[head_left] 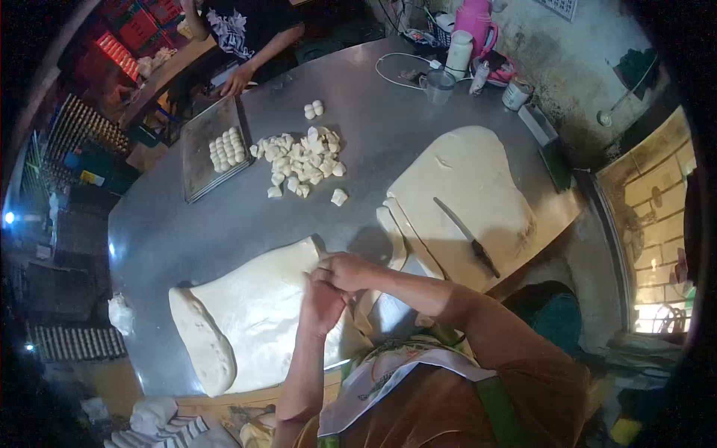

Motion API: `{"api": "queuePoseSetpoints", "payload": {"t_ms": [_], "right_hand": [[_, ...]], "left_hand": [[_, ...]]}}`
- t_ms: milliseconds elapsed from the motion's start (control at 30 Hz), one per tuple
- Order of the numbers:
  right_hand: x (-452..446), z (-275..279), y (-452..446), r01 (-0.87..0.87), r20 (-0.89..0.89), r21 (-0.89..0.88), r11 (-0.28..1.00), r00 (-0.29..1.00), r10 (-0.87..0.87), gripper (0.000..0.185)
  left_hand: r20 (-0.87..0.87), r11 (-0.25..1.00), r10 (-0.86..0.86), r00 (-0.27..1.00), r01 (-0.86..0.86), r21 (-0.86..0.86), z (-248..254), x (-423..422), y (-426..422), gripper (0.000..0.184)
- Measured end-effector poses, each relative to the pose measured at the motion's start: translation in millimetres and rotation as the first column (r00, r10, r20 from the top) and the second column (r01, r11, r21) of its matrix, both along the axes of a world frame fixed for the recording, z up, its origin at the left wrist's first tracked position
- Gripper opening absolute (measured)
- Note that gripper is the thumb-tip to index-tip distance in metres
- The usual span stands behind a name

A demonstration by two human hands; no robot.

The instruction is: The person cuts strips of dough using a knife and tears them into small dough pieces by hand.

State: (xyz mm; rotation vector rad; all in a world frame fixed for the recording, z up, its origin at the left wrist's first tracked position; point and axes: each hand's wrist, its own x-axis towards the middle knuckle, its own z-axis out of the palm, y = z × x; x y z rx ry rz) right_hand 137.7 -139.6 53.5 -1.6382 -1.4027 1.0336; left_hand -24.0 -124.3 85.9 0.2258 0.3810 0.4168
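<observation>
A large sheet of pale dough [261, 321] lies on the metal table near me, its left end folded over in a thick roll. Over its right edge, my left hand [325, 302] and my right hand [345, 272] meet, fingers curled together; whatever is between them is too hidden to make out. A second big dough slab [463, 187] rests to the right, with a cut strip [403, 231] along its left side. On that slab lies a knife [467, 235] with a dark handle.
Cut dough pieces [299, 158] are heaped mid-table. Beside them, a tray [196, 160] holds rows of dough balls [226, 150]. Across the table is another person [254, 45]. A pink jug [472, 22], a clear cup [438, 87] and a can [517, 95] stand at the back right.
</observation>
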Motion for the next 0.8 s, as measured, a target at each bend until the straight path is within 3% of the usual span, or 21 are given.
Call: {"api": "queuePoseSetpoints", "payload": {"t_ms": [33,100,133,167,200,233,267,300,400,467,533,567,633,700,767,800], "right_hand": [[8,-14,-4,0.005,0.08,-0.023,1.0,0.997,-0.003,0.05],[28,-30,-6,0.009,0.24,-0.059,0.998,0.971,0.006,0.042],[53,-26,-3,0.092,0.199,-0.128,0.988,0.978,-0.065,0.039],[87,-18,2,0.168,0.168,-0.197,0.966,0.976,-0.136,0.036],[117,-31,7,0.121,0.437,-0.217,0.969,0.899,-0.014,0.038],[141,-51,11,0.081,0.669,-0.241,0.967,0.735,0.105,0.04],[153,-62,4,0.118,0.693,-0.187,0.975,0.719,0.046,0.04],[158,-74,-3,0.152,0.713,-0.132,0.98,0.701,-0.013,0.04],[137,-82,-18,-0.096,0.84,0.02,0.995,0.542,0.036,0.037],[100,-76,-46,-0.255,0.756,0.028,0.967,0.638,0.146,0.032],[57,-5,-92,-0.269,0.424,0.26,0.928,0.895,0.14,0.031],[45,43,-107,-0.262,0.305,0.287,0.921,0.937,0.172,0.033],[26,118,-137,-0.208,0.059,0.428,0.879,0.977,0.203,0.038],[21,165,-159,-0.074,-0.123,0.602,0.795,0.975,0.184,0.041],[24,190,-176,0.094,-0.214,0.659,0.746,0.975,0.066,0.04],[27,195,-183,0.186,-0.241,0.658,0.73,0.97,-0.031,0.039]], "left_hand": [[-0.007,1.0,0.009,1.0,-0.009,0.005,-3,-2,-11,0.045],[-0.359,0.867,-0.178,0.916,0.319,0.382,-19,-18,-36,0.052],[-0.55,0.714,-0.2,0.811,0.505,0.485,-21,-26,-45,0.055],[-0.558,0.714,-0.18,0.81,0.498,0.492,-19,-27,-53,0.055],[-0.654,0.637,-0.141,0.743,0.574,0.515,-18,-22,-61,0.06],[-0.738,0.56,-0.085,0.669,0.645,0.52,-17,-18,-69,0.064],[-0.809,0.484,-0.015,0.587,0.712,0.509,-16,-14,-74,0.069],[-0.807,0.49,0.019,0.591,0.698,0.522,-19,-13,-78,0.069],[-0.758,0.123,0.313,0.572,0.767,0.629,-42,-10,-85,0.071],[-0.71,0.089,0.416,0.568,0.751,0.654,-42,-8,-87,0.069],[-0.616,-0.005,0.557,0.557,0.744,0.669,-41,-3,-83,0.065],[-0.6,-0.007,0.569,0.562,0.733,0.681,-43,0,-80,0.065],[-0.225,-0.335,0.631,0.742,0.523,0.784,-55,3,-72,0.048],[0.0,-0.504,0.602,0.799,0.38,0.776,-64,5,-63,0.04],[-0.256,0.01,0.488,0.835,0.288,0.958,-71,11,-54,0.034],[-0.344,0.279,0.369,0.863,0.251,0.927,-72,14,-47,0.031]]}}
